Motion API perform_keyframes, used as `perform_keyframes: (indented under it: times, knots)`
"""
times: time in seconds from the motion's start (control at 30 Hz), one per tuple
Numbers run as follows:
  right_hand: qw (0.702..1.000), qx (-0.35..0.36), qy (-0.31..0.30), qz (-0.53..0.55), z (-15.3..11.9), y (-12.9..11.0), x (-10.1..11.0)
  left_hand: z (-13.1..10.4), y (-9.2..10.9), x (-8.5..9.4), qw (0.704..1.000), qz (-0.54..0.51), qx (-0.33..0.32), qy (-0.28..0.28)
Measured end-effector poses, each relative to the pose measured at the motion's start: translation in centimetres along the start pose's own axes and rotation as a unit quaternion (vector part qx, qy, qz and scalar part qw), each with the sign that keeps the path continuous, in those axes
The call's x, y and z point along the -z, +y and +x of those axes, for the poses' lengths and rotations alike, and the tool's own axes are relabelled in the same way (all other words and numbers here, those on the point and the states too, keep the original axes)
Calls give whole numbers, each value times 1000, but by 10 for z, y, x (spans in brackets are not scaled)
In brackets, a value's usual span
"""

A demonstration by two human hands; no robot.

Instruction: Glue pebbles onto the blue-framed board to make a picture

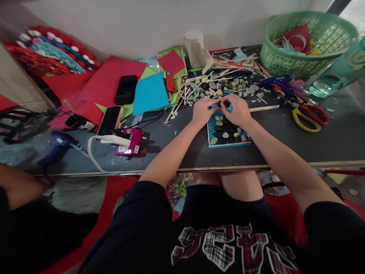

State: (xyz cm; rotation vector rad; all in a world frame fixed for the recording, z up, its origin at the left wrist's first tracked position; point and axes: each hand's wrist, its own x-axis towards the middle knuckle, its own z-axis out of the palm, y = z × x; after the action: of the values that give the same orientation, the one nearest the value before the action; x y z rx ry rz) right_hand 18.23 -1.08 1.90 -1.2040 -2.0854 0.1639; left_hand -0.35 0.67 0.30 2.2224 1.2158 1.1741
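Both hands meet over the far edge of a small blue panel (211, 123) framed with thin pale wooden strips. Black, grey and yellowish pebbles (225, 134) cover much of its surface. My left hand (203, 111) is at the panel's far left corner, its thumb and fingers pinched together. Close beside it, my right hand (236, 109) has its fingers curled in, the tips nearly touching the left ones. Something small and dark may lie between the fingertips, but the fingers hide it. A pale wooden stick (264, 108) lies just right of my right hand.
Loose pebbles (219, 85) and sticks are strewn behind the panel. Scissors (309, 118), a glue gun (278, 82), a green basket (308, 64) and a bottle (339, 72) stand right. Left are coloured paper (151, 93), phones (125, 89), a purple power adapter (129, 142) and another person's arm (19, 184).
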Motion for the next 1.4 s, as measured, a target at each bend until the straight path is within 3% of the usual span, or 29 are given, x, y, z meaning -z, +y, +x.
perform_keyframes:
  times: [0.17, 0.27, 0.6, 0.93, 1.17, 1.3, 1.4]
  knots:
    - [1000, 2, -11, 20, 1, 6, -1, 0, -3, -1, 1000, -9, 10, 11]
    - [998, 9, 15, 63, 4, 8, 0, 0, -4, 0, 1000, -18, 17, 15]
    - [993, 9, 52, 106, 2, 1, 5, 2, -7, 0, 1000, -10, -27, -10]
    - [997, 38, 66, -16, -1, 3, 1, 2, -19, -7, 982, 130, -138, 7]
    - [996, 54, 20, -72, 0, 5, 1, 2, -19, -9, 982, 103, -156, -5]
    - [996, 57, 31, -69, 2, 8, 4, 3, -18, -8, 993, 53, -103, -6]
    - [995, 74, 59, -35, 3, 13, 4, 4, -19, -7, 999, -24, -36, 26]
